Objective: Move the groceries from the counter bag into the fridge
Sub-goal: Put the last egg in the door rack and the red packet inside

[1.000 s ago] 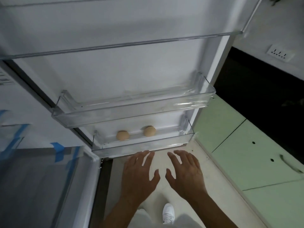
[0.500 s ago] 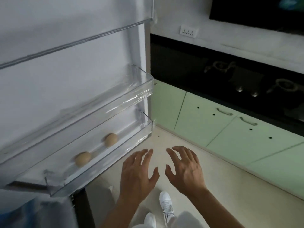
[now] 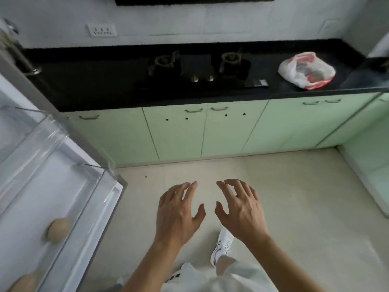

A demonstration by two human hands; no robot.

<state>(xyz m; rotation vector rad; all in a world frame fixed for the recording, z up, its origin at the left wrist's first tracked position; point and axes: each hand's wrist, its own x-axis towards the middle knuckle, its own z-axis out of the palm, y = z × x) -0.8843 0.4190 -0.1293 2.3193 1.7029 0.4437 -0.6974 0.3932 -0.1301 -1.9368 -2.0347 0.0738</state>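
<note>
A white and red plastic bag (image 3: 306, 70) with groceries inside sits on the black counter (image 3: 105, 95) at the far right. The open fridge door (image 3: 88, 207) fills the left edge; two beige eggs (image 3: 57, 229) lie in its lowest clear door bin, one partly cut off at the bottom corner. My left hand (image 3: 179, 211) and my right hand (image 3: 240, 209) hover side by side over the floor, palms down, fingers spread, holding nothing. Both are far from the bag and to the right of the door.
A black gas hob (image 3: 200, 68) with two burners is set in the counter's middle. Pale green cabinets (image 3: 231, 127) run below it and along the right wall. Beige floor (image 3: 294, 197) lies between fridge door and cabinets. My white shoe (image 3: 223, 243) shows below my hands.
The view has swung right, away from the fridge door, bringing the whole counter and the bag into sight. Both hands stay open and empty in front of me.
</note>
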